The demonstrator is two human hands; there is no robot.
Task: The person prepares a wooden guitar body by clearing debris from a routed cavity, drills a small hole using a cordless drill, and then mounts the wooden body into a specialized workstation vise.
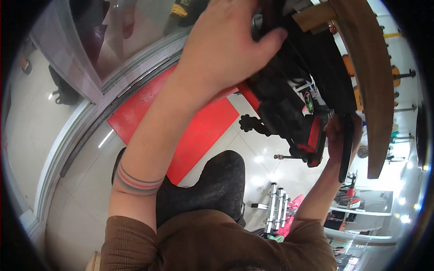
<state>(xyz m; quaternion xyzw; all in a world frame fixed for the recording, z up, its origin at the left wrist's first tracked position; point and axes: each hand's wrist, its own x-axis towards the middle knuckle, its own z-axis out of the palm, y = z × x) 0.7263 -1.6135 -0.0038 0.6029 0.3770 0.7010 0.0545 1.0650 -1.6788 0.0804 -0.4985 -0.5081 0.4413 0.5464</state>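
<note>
My left hand (230, 43) reaches up to the top edge of the view, beside a black and red apparatus (280, 113). Its thumb stretches out against the black upper part; the other fingers run out of view or are hidden. Lower on the right, my right hand (334, 135) is closed around a flat black bar (346, 144) below a black block (334, 77). A long brown wooden piece (370, 90), bowed by the lens, stands just right of that hand. From the apparatus stick out a black knob (246, 123) and a thin metal rod with a small tip (285, 156).
A red mat (203, 140) lies on the tiled floor below my left forearm. Glass panels in a metal frame (72, 131) run along the left. A silver tubular rack (276, 207) stands on the floor, and several guitars (398, 77) hang on the right wall.
</note>
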